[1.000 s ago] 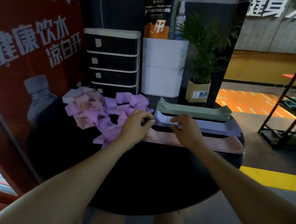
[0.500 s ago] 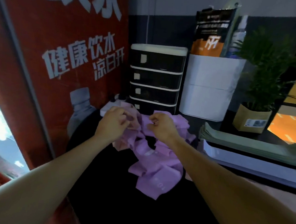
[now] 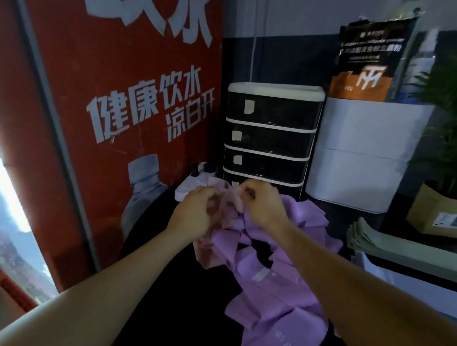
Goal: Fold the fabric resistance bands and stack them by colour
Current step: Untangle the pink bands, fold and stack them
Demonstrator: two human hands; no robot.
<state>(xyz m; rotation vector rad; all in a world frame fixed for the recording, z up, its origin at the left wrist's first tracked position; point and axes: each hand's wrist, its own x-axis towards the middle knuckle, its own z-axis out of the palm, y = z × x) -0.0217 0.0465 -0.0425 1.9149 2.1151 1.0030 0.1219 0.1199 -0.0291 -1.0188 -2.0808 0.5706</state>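
left hand (image 3: 192,213) + right hand (image 3: 262,207): moved off folded stacks at 3 o'clock, now both pinching pink band (image 3: 231,202) atop tangled pile | next fold starting

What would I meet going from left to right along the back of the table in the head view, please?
Red poster → white power strip → black drawer unit → white box → potted plant.

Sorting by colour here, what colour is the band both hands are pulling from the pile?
Pale pink band, pinched by left hand and right hand; head view.
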